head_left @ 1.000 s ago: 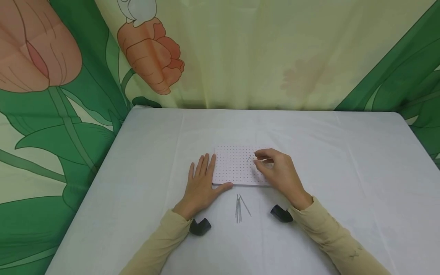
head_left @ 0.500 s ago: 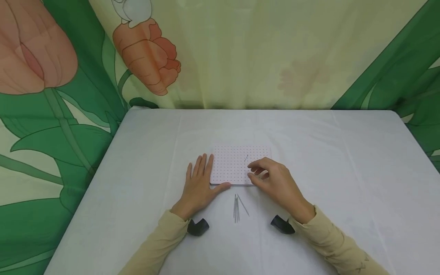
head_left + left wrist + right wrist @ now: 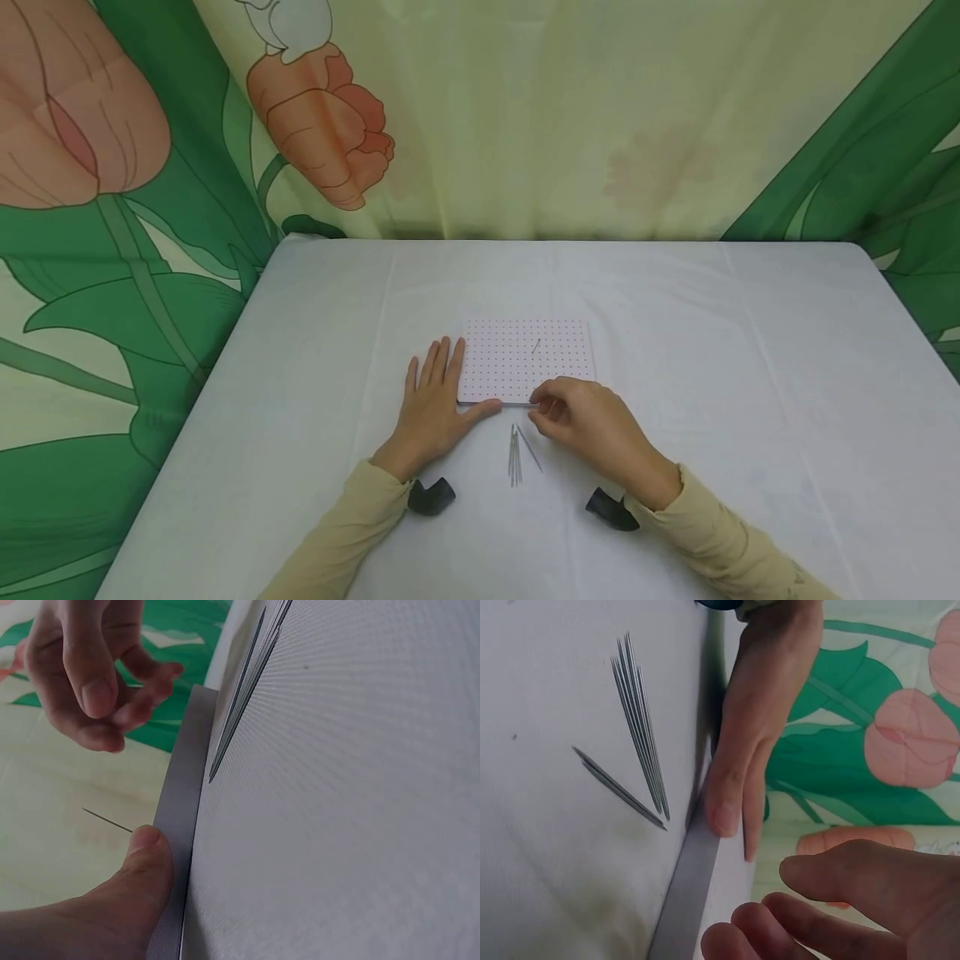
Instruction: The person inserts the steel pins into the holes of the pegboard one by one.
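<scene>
Two hands (image 3: 431,408) (image 3: 600,429) are showing. One board (image 3: 495,362) is touching the left fingers; one pin (image 3: 536,346) is standing beyond the right ones. Near these, two pins (image 3: 620,790) are lying beside a bundle (image 3: 640,724) too tight to count.

White table (image 3: 712,350): dotted board (image 3: 498,358) lying flat, thin metal needles (image 3: 639,735) near it

In head view, right hand (image 3: 588,423) hides one corner of the board (image 3: 495,358)
</scene>
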